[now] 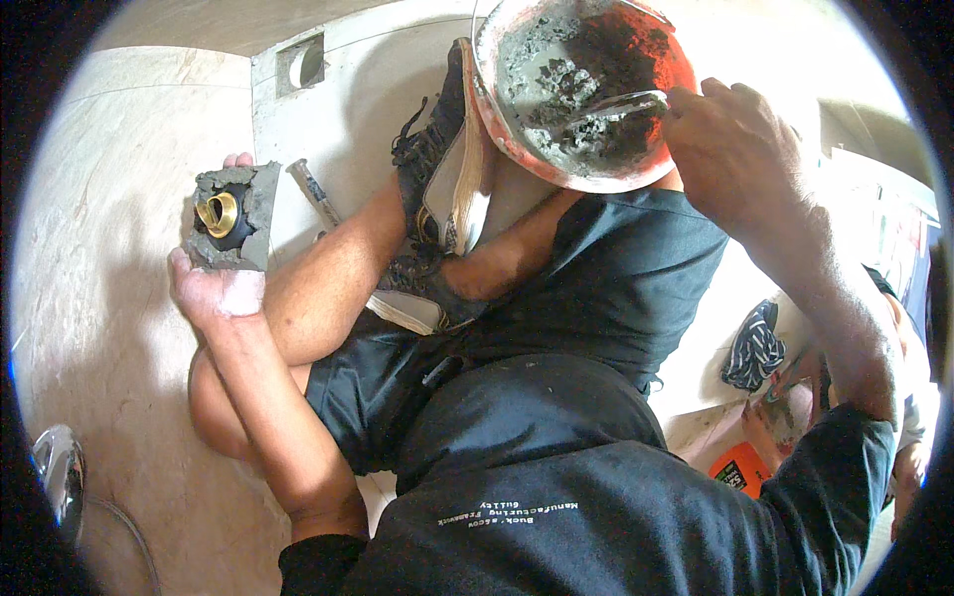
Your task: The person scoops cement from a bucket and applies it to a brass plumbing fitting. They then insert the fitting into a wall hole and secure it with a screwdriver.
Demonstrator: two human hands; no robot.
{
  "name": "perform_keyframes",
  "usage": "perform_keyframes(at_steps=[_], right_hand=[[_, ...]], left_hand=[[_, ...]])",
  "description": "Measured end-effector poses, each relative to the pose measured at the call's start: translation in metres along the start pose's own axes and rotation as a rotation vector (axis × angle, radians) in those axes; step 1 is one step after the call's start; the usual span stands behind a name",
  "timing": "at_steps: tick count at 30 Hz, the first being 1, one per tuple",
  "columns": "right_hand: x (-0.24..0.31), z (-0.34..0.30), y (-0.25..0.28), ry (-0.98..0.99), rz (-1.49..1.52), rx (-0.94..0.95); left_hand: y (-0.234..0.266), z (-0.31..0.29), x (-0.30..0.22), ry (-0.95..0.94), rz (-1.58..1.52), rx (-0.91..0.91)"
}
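Note:
My left hand [214, 288] supports a square floor drain [217, 214] from beneath, fingers curled round its edges. Its brass-coloured outlet faces up, ringed by rough grey mortar [260, 219]. Over on the right, my right hand [730, 144] is closed on a trowel, its handle hidden in the grip. The trowel's blade [628, 102] reaches into an orange bucket [684, 62] with a mortar-smeared rim. Wet, lumpy grey mortar [566, 84] lies in the bucket, and part of the blade is among it.
A square cut-out with a round pipe opening [300, 66] lies at the far left. Beside my shin rests a hammer-like tool [316, 194], partly hidden. My crossed legs and shoes [447, 159] fill the middle. A striped cloth [752, 348] and an orange package [737, 467] lie right.

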State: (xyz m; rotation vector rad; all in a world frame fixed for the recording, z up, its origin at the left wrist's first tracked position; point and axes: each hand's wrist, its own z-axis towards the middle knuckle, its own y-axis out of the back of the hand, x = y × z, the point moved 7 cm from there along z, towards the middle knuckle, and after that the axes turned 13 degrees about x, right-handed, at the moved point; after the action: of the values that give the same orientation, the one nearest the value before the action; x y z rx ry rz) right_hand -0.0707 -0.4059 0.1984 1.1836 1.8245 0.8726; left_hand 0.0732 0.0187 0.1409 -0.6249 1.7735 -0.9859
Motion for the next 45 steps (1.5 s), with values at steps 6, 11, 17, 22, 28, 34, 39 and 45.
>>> perform_keyframes(at_steps=[6,11,17,22,28,34,39,45], right_hand=[[0.003,-0.003,0.011,-0.017,0.048,0.169],[0.008,-0.010,0.021,0.047,0.076,0.139],[-0.001,-0.012,0.053,0.087,-0.027,0.167],[-0.054,-0.008,0.054,0.045,0.311,0.093],[-0.014,0.009,0.037,0.266,0.751,-0.234],[0.126,0.158,0.002,0.283,1.119,-0.110],[0.174,0.253,0.003,0.139,1.011,-0.118],[0.214,0.297,0.003,0.137,0.816,-0.039]], left_hand=[[0.001,-0.004,-0.005,0.021,-0.067,0.102],[0.008,-0.004,-0.010,0.024,-0.006,0.135],[0.004,-0.002,-0.009,0.015,-0.010,0.110],[0.007,-0.004,-0.009,0.026,-0.079,0.156],[-0.004,-0.006,-0.004,0.066,-0.068,0.140],[0.003,-0.008,-0.005,0.052,-0.115,0.106],[-0.001,-0.002,0.002,0.036,0.101,0.027],[-0.001,-0.009,0.003,0.010,-0.088,0.067]])
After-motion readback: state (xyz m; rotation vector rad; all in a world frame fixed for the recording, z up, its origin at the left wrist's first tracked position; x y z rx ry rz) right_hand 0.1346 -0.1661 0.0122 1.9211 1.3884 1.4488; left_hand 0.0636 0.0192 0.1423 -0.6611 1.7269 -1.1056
